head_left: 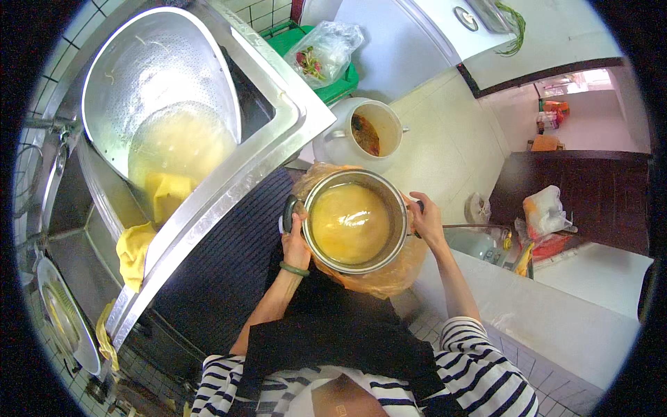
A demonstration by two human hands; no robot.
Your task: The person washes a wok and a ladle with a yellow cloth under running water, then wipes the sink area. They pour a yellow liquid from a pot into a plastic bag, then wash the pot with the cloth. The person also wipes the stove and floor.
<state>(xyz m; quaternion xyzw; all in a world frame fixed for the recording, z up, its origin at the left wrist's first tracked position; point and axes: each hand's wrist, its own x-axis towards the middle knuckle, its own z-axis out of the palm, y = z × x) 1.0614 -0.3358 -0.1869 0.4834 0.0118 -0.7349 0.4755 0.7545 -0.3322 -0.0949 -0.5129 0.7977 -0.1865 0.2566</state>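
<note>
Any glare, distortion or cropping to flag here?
Head view: white glare on the yellowish liquid in the pot; head view: bright highlights on the perforated metal bowl; head view: fisheye bending towards the rim, corners black.

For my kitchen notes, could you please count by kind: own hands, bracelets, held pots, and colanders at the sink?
Bare left hand and bare right hand: 2
Round green bracelet: 1
Round shiny steel pot: 1
Silver perforated metal colander: 1
Total: 5
</note>
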